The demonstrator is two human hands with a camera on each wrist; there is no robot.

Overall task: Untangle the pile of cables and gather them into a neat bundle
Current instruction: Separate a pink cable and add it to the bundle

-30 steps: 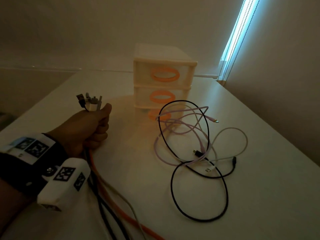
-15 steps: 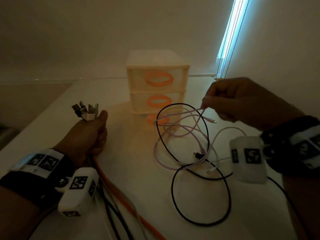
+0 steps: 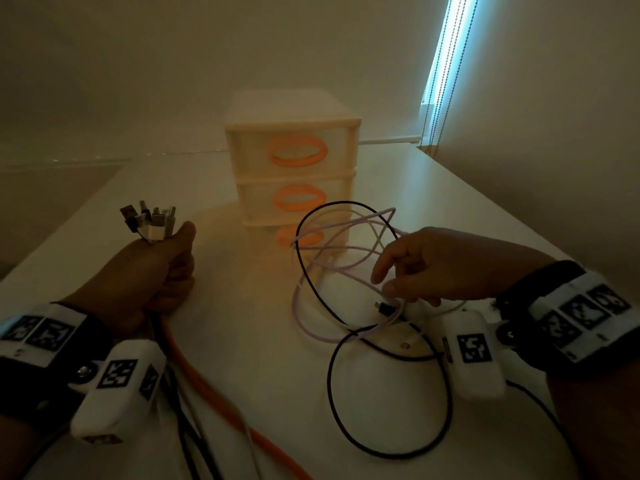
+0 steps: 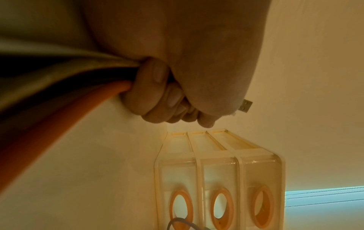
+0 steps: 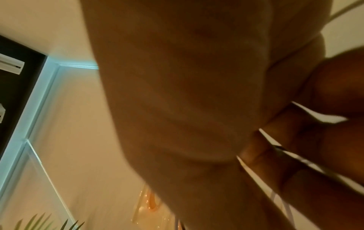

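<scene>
Left hand (image 3: 152,271) fists the gathered cable ends (image 3: 150,221). Right hand (image 3: 446,268) pinches the lilac cable (image 3: 313,332) in the desk tangle — mid-untangling; next: draw it clear of the black cable (image 3: 388,455).

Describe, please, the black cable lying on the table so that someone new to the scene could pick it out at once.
Start at the cream drawer unit with orange oval handles at the back of the table. Just in front of it, to the right, lies a loose tangle by the right hand. The black cable makes the two widest loops there, dark and thin against the pale lilac cable threaded through it.
</scene>
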